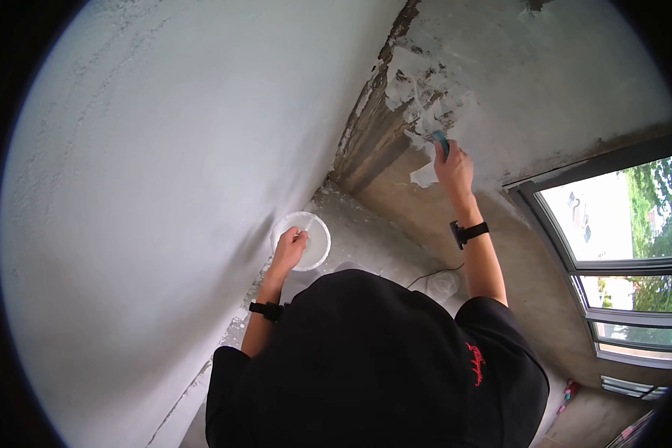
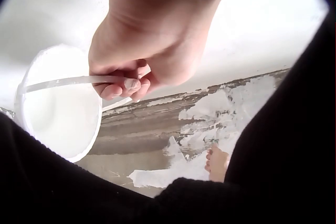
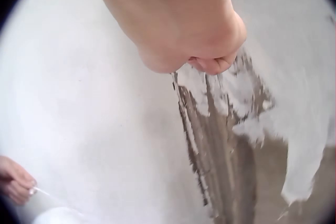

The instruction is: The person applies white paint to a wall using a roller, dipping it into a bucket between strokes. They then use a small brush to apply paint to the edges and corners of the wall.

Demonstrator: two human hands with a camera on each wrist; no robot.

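My left hand [image 1: 287, 250] grips the white plastic handle [image 2: 68, 81] of a white bucket [image 1: 327, 250], which hangs below and beside the fingers. Pale, smooth contents show inside it in the head view. My raised right hand [image 1: 455, 168] holds a putty knife by its teal handle [image 1: 440, 142] at the rough wall. Its blade is hard to make out against the white filler [image 1: 424, 176] smeared there. In the right wrist view, curled fingers [image 3: 212, 65] show and the knife is hidden behind the hand.
Bare brown-grey strips [image 1: 373, 149] run along the wall corner beside the filler. A smooth white wall [image 1: 164, 187] rises close on the left. To the right is a window [image 1: 612, 209] with a metal frame. A clear plastic bag [image 1: 442, 285] and a dark cord lie low near the right arm.
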